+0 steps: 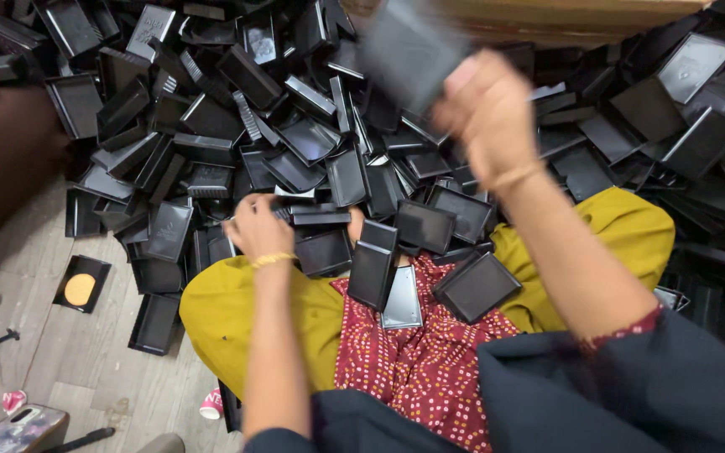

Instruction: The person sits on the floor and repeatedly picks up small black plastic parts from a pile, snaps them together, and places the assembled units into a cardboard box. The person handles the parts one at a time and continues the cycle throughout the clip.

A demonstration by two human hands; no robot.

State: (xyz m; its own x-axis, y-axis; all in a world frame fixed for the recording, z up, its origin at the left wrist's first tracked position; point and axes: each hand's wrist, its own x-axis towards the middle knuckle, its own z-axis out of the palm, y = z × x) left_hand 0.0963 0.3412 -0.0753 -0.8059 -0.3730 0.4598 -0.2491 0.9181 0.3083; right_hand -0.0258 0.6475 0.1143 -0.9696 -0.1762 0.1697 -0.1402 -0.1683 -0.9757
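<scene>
Left hand point(258, 228) curled shut on a black tray point(320, 217) at the knee, more trays on the lap (red dotted cloth), right hand point(487, 109) raised, clamping a blurred black tray point(409, 50) above the heaped pile point(211, 117)

Wood-plank floor point(69, 352): carries a large pile of black plastic trays point(237, 109) ahead of both grips. Left of the left grip: one tray with an orange disc point(80, 288), one empty tray point(154, 323).
</scene>
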